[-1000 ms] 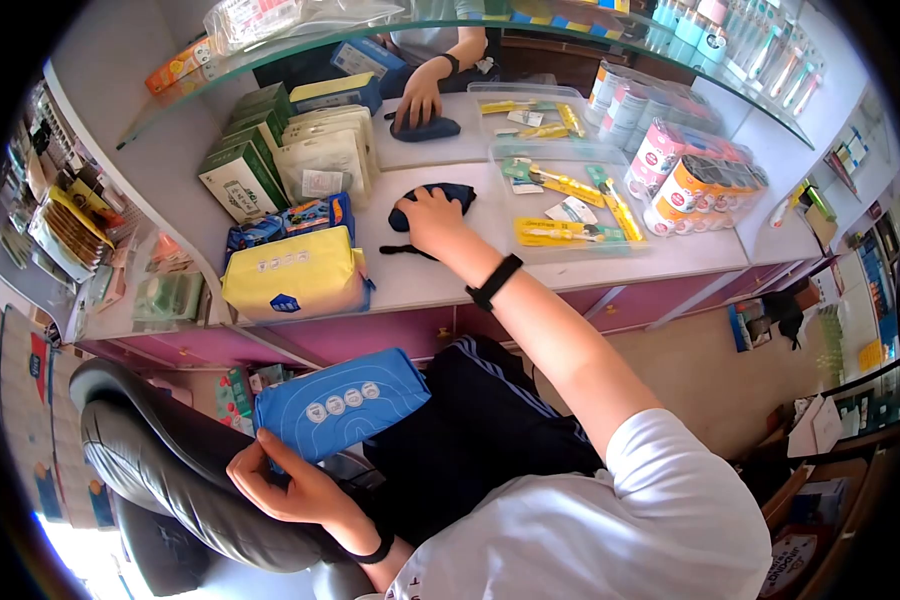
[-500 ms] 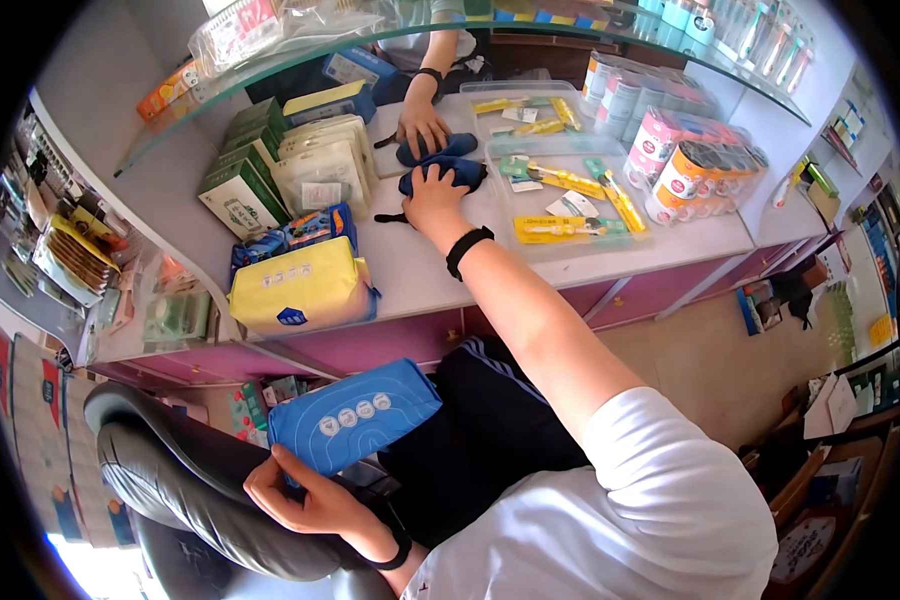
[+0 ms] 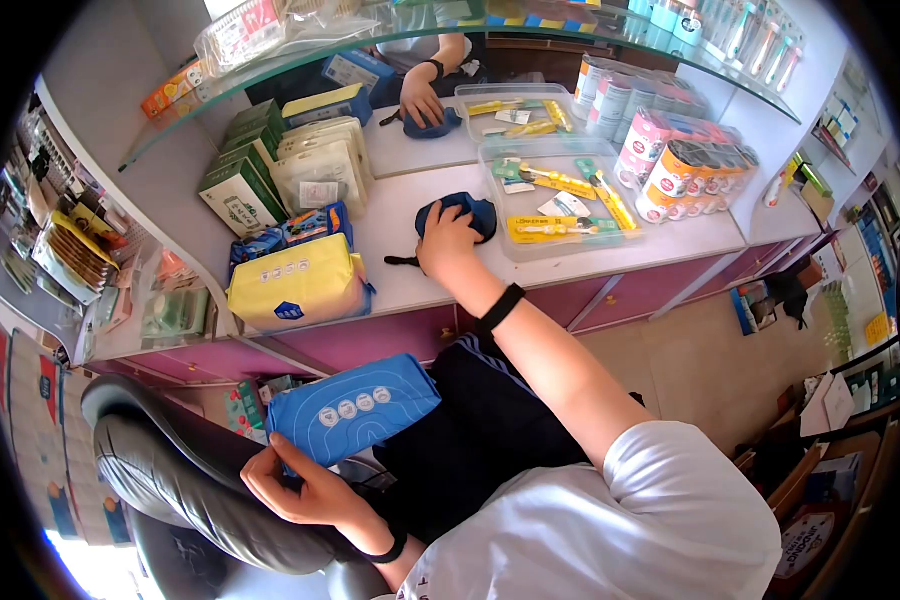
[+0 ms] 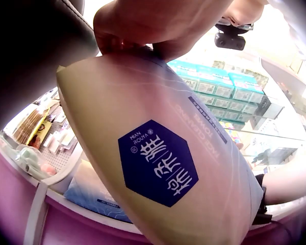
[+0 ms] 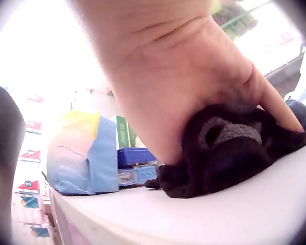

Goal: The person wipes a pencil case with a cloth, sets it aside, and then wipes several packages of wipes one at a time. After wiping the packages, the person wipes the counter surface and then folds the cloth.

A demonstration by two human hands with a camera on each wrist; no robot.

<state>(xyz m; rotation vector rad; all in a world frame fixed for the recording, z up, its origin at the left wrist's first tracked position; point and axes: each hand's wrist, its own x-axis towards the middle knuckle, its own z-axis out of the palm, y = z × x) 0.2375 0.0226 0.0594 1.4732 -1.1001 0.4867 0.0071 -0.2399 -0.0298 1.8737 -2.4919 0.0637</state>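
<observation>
My right hand (image 3: 450,246) lies over a dark blue cloth item (image 3: 484,220) on the white counter, its fingers curled down around it. A thin black strap sticks out to the left. In the right wrist view the bunched cloth (image 5: 214,178) shows a grey fuzzy inner side, with thumb and fingers on either side. Low in front of the chair, my left hand (image 3: 305,490) pinches one end of a blue soft pack of cleansing towels (image 3: 360,405). That pack (image 4: 163,214) fills the left wrist view, tilted, showing a dark blue hexagon label.
A yellow soft pack (image 3: 290,285) stands at the counter's left front, before green boxes (image 3: 242,195). Right of the cloth is a clear tray (image 3: 505,250) of yellow toothbrush packs, then wrapped cans (image 3: 675,180). A glass shelf (image 3: 370,40) overhangs a mirror.
My right hand slid away across the counter with the cloth toward the mirror, then back nearer the front edge and slightly right. The left hand keeps its hold on the blue pack.
</observation>
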